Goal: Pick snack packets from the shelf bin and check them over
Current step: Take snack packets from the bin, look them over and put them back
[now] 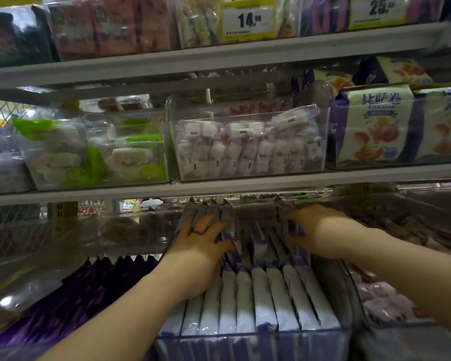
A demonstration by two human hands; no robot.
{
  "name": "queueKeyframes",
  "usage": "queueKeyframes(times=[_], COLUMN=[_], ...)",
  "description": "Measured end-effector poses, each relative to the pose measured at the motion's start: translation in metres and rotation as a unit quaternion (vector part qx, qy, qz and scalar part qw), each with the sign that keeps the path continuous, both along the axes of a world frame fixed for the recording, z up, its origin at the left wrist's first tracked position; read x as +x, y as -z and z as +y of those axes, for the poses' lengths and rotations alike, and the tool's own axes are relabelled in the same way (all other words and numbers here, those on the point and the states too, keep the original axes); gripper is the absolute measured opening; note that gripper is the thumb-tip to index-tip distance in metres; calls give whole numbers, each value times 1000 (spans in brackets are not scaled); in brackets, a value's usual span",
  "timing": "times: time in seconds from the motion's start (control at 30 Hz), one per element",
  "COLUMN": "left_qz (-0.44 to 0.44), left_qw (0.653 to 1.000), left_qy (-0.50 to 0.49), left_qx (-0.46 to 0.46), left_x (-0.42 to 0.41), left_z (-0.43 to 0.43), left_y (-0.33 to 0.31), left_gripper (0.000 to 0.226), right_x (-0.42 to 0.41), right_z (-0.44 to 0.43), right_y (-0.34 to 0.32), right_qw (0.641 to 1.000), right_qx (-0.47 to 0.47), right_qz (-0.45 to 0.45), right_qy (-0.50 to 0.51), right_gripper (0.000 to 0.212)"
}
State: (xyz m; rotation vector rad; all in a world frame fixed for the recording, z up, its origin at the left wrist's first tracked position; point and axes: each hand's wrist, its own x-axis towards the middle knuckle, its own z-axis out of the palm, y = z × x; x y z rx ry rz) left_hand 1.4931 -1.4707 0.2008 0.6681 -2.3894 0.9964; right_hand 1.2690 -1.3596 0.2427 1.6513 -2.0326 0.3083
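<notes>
A clear shelf bin (250,343) on the lowest shelf holds several purple-and-white snack packets (271,298) standing on edge in rows. Both my hands reach deep into it. My left hand (201,247), with a ring on one finger, holds a bunch of upright snack packets (208,208) at the back left, fingers spread over their faces and thumb on the right side. My right hand (315,230) grips a few packets (281,204) at the back right, its fingertips hidden behind them.
A shelf board (219,190) hangs close above my hands. Dark purple packets (94,290) fill the bin to the left and pink packets (385,298) the bin to the right. The shelf above carries clear bins of wrapped sweets (248,147) and boxed snacks (375,126).
</notes>
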Motion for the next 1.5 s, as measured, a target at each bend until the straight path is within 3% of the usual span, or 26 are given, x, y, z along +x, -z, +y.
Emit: queueKeyframes(times=[0.27, 0.37, 0.53, 0.63, 0.7, 0.83, 0.9, 0.97, 1.07, 1.17, 1.23, 1.33, 1.43, 1.5], left_qz=[22, 40, 169, 305, 388, 526, 546, 591, 670, 694, 682, 637, 611, 612], left_qw=[999, 997, 970, 891, 821, 556, 466, 416, 439, 471, 507, 561, 587, 584], left_qy=[-27, -41, 42, 118, 155, 243, 289, 317, 271, 209, 188, 186, 182, 185], left_qx=[27, 50, 171, 315, 389, 596, 633, 615, 534, 503, 493, 495, 498, 500], left_x=[14, 22, 28, 34, 38, 53, 64, 75, 94, 116, 129, 141, 146, 148], left_z=[26, 33, 70, 91, 104, 123, 126, 126, 121, 115, 112, 110, 109, 108], left_y=[-3, -2, 3, 19, 31, 48, 60, 77, 110, 146, 167, 193, 216, 228], left_gripper=[39, 31, 27, 21, 21, 50, 50, 48, 44, 33, 32, 44, 45, 43], right_x=[15, 23, 44, 62, 78, 113, 132, 152, 184, 211, 224, 238, 248, 251], right_z=[11, 28, 73, 101, 114, 117, 109, 97, 79, 62, 50, 34, 22, 18], right_y=[3, 4, 1, 13, 30, 79, 108, 138, 179, 207, 217, 228, 243, 252], right_qw=[998, 996, 976, 946, 899, 786, 749, 731, 711, 684, 650, 628, 619, 592], right_qx=[-47, -77, -136, -172, -196, -194, -177, -158, -128, -140, -139, -104, -88, -84], right_qz=[15, 1, -104, -188, -277, -433, -483, -508, -534, -580, -629, -667, -684, -716], right_qy=[-31, -44, -137, -201, -277, -395, -418, -428, -440, -421, -405, -387, -376, -360], right_gripper=[50, 35, 34, 32, 26, 24, 24, 26, 30, 35, 41, 46, 42, 40])
